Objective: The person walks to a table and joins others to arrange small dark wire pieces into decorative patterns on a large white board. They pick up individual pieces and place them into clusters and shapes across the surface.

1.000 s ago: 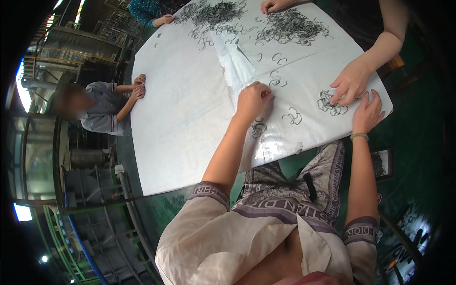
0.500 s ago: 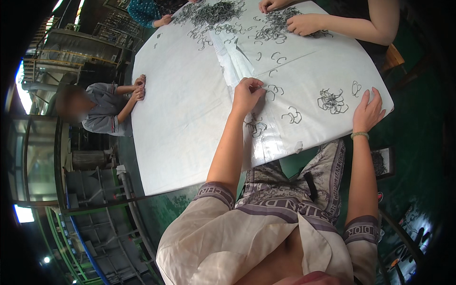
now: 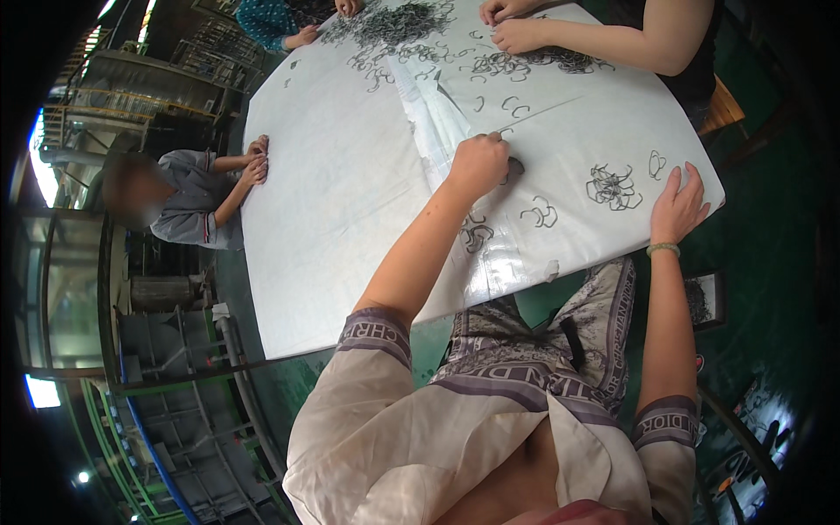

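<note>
White sheet-covered table (image 3: pixel 350 201) in a workshop, green floor (image 3: pixel 770 219) around it. Left hand (image 3: pixel 479 163) is curled into a loose fist, knuckles up, pressed on the sheet over a small dark wire clip (image 3: pixel 514 166) poking out at its right edge; can't tell whether the fingers actually grip it. Right hand (image 3: pixel 678 206) is open, fingers spread, flat on the table's near right edge, holding nothing. Small tangle of wire clips (image 3: pixel 612 186) lies just left of the right hand, between the two hands. One loose clip (image 3: pixel 657 164) sits just above the right hand's fingertips. Two more clip clusters (image 3: pixel 541 212) (image 3: pixel 477 233) lie just below the left hand, toward the body. Big clip pile (image 3: pixel 402 22) is far beyond the left hand. Another person's hands (image 3: pixel 512 35) work at that far side; a seated person (image 3: pixel 188 197) is well off to the left.
</note>
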